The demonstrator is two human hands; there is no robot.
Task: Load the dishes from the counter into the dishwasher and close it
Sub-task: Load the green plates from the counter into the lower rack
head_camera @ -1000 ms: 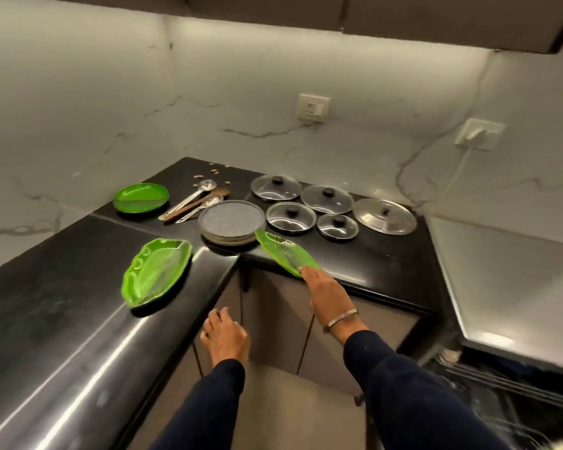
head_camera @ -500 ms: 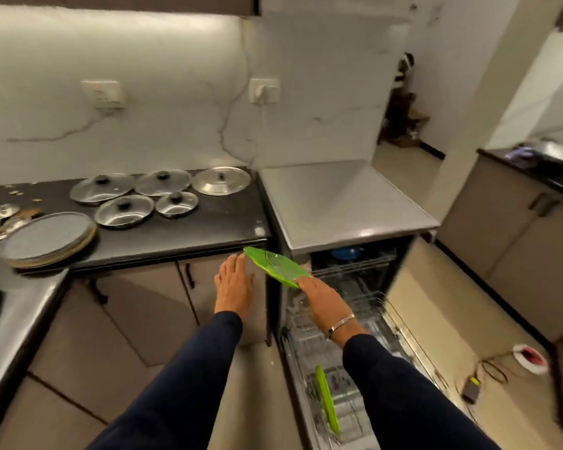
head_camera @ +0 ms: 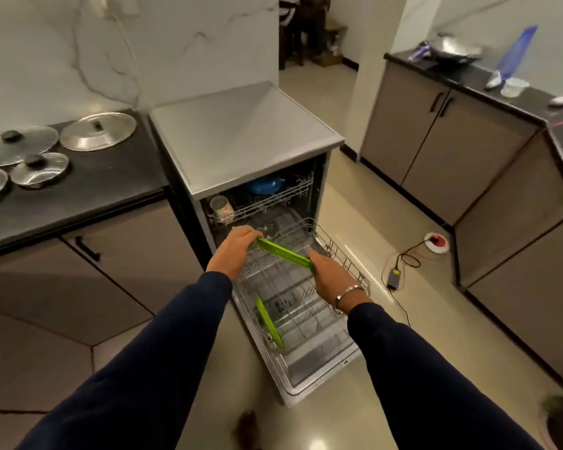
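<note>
Both hands hold one green plate (head_camera: 281, 254) edge-on above the pulled-out lower rack (head_camera: 306, 287) — the left hand (head_camera: 234, 251) grips its 10 o'clock end, the right hand (head_camera: 330, 276) its 4 o'clock end. A second green plate (head_camera: 268, 323) stands upright in the rack toward 6 o'clock. Steel lids (head_camera: 98, 129) lie on the black counter (head_camera: 88, 180) at 9 o'clock of the open dishwasher (head_camera: 241, 131).

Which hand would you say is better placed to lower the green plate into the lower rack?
Probably the right hand: it grips the green plate directly above the lower rack, while the left hand holds the far end.

Lower rack (head_camera: 306, 306) mostly free (one green plate (head_camera: 268, 323) stands near its front).
</note>
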